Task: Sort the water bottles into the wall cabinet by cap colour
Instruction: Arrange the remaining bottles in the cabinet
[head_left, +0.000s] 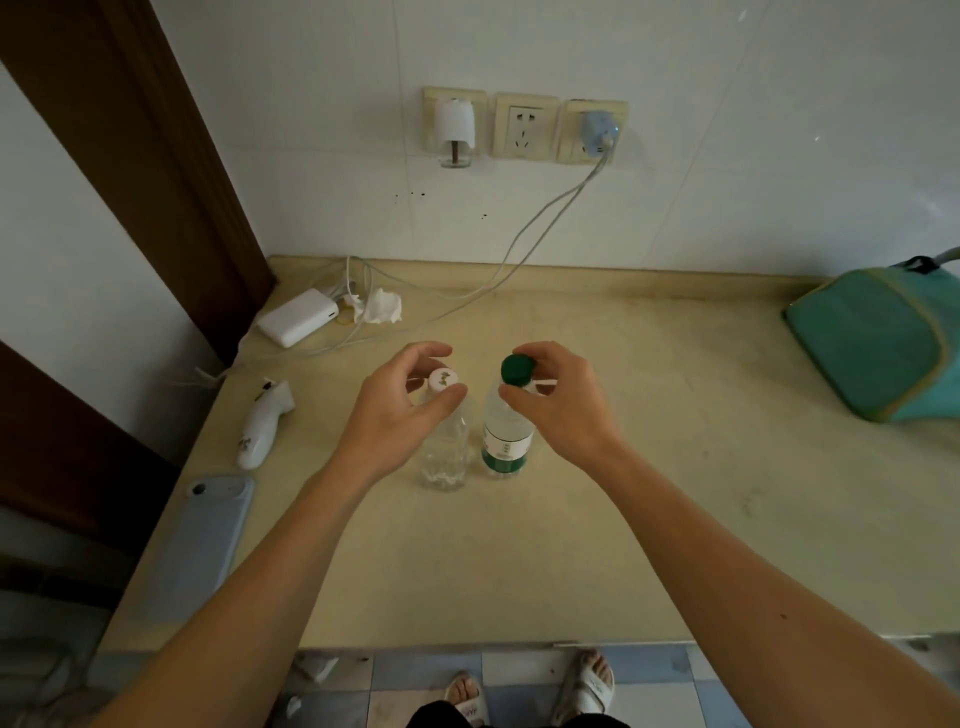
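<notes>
Now we've got both caps in reach.
Our left hand (400, 410) curls half-open around the clear white-capped plastic bottle (444, 441); our right hand (558, 402) pinches the green-capped, green-labelled bottle (506, 436), upright beneath our fingers for lifting.

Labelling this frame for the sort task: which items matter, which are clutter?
Task items: white-capped bottle; green-capped bottle; left hand and right hand, each at a cap.

Clutter: power bank; crumpled tissue; phone; white handheld device; teal bag; charger cable.
</notes>
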